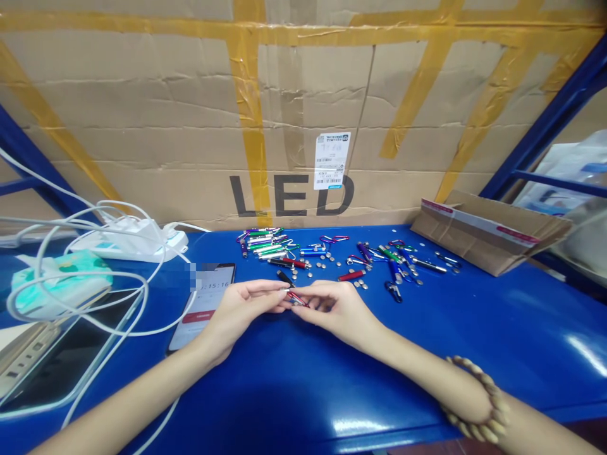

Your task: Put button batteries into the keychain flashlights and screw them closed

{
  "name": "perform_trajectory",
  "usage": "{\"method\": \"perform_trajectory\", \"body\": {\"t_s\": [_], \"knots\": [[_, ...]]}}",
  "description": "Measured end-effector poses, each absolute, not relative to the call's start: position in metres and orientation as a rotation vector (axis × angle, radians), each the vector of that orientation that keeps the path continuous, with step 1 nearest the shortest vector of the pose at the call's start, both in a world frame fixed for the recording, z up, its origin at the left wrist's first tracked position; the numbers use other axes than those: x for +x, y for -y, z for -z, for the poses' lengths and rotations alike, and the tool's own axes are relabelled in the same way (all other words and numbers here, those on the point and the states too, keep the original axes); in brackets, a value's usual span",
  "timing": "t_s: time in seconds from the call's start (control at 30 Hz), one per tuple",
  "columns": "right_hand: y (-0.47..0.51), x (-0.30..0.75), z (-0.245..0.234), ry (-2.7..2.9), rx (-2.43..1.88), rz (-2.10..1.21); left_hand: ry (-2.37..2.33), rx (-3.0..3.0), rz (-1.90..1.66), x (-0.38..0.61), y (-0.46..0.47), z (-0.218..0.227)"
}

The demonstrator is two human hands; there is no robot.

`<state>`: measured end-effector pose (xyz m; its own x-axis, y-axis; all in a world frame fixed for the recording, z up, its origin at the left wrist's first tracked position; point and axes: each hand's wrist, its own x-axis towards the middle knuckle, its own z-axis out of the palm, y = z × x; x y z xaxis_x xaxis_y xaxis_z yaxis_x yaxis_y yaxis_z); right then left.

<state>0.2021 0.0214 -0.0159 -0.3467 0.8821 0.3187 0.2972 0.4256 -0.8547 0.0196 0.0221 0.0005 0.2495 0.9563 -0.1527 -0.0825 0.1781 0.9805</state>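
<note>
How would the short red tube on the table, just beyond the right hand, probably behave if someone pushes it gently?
The red tube would probably roll, since it looks round and lies on its side on the glossy blue table. Its straight outline suggests it is stiff. It might also nudge the small silver discs close beside it.

Bright, white glare on blue tabletop [332,379], edges stretched

We have free passage over the blue tabletop [493,322] at right — looped white cables [128,333] and a smartphone [208,300] hem our left, metal tubes [351,275] and button cells [332,258] clutter ahead, an LED-marked carton [190,139] walls the back.
</note>
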Motion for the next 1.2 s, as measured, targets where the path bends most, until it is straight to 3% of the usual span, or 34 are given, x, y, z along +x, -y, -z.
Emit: {"method": "perform_trajectory", "body": {"t_s": [0.2, 0.7, 0.97, 1.2], "knots": [[-0.021, 0.202, 0.012, 1.728, -1.013, -1.102, -1.030, 1.115, -1.010, 0.018, -0.019, -0.002], [-0.021, 0.205, 0.015, 2.049, -0.888, -0.544, -1.039, 1.278, -1.077, 0.019, -0.016, -0.002], [-0.019, 0.203, 0.007, 1.713, -0.912, -1.208, -1.107, 1.227, -1.066, 0.020, -0.018, -0.004], [-0.021, 0.202, 0.004, 1.567, -0.869, -1.415, -1.030, 1.199, -0.927, 0.023, -0.016, 0.000]]}}
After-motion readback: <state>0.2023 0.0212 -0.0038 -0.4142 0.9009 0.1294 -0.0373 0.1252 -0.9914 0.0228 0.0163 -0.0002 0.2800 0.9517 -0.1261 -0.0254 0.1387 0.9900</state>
